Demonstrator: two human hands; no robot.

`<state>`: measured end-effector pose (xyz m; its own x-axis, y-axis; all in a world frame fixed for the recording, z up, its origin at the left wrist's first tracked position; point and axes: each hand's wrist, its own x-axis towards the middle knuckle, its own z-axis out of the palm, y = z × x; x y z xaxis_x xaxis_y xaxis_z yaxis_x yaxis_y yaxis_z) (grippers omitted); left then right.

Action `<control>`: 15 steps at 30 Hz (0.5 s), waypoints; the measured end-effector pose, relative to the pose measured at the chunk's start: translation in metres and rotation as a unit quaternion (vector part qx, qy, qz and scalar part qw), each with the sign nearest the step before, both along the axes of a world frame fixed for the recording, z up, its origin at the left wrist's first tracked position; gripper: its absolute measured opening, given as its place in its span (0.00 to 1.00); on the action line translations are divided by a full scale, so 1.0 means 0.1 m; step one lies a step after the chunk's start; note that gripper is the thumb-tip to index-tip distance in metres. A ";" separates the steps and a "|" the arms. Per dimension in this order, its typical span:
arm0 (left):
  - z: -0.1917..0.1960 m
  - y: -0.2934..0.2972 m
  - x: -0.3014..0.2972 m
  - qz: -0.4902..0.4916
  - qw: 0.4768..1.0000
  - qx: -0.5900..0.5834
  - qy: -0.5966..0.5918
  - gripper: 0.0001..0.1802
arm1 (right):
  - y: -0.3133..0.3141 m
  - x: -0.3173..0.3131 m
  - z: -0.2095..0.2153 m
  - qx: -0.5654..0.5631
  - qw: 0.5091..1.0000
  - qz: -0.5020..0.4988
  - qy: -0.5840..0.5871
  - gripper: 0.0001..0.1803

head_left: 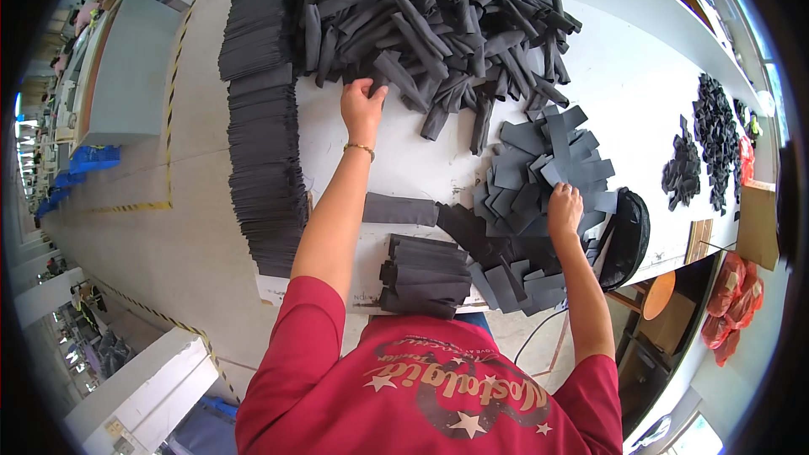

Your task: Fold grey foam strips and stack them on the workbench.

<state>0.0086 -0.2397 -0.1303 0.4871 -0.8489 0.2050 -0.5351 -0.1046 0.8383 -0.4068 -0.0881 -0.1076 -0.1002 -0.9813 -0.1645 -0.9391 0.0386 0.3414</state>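
My left hand (362,103) reaches forward to the near edge of a big heap of dark grey rolled fabric tubes (438,21), fingers curled on one tube. My right hand (565,206) rests on a pile of flat dark grey rectangular fabric pieces (539,177), fingers closed on a piece. Between my arms, a single flattened tube (400,208) lies on the white table (404,152). A short stack of folded dark pieces (424,274) sits at the table's near edge.
A long row of stacked flat dark pieces (263,135) runs along the table's left edge. A round black mesh piece (628,240) lies right of the flat pile. Small black scrap piles (712,139) sit far right, with orange bags (733,295) below the table.
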 end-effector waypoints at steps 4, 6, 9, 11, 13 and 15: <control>-0.01 0.07 0.15 0.012 0.994 0.096 0.047 0.12 | 0.00 -0.07 0.19 -0.013 0.991 0.064 -0.120 0.08; 0.05 0.23 0.22 0.037 0.953 0.087 0.287 0.12 | 0.00 -0.10 0.30 -0.083 0.973 0.052 -0.210 0.08; 0.26 0.62 0.10 0.022 0.888 0.094 0.450 0.14 | 0.05 -0.06 0.57 -0.069 0.923 -0.056 -0.373 0.12; 0.34 0.90 0.09 -0.003 0.815 0.059 0.577 0.13 | 0.09 0.28 0.79 -0.047 0.914 -0.015 -0.404 0.14; 0.48 1.10 -0.05 -0.004 0.756 0.052 0.652 0.13 | 0.17 0.65 0.97 -0.022 0.884 0.018 -0.467 0.17; 0.52 1.28 -0.11 -0.020 0.726 0.048 0.686 0.13 | 0.27 0.99 1.07 -0.017 0.843 0.069 -0.533 0.17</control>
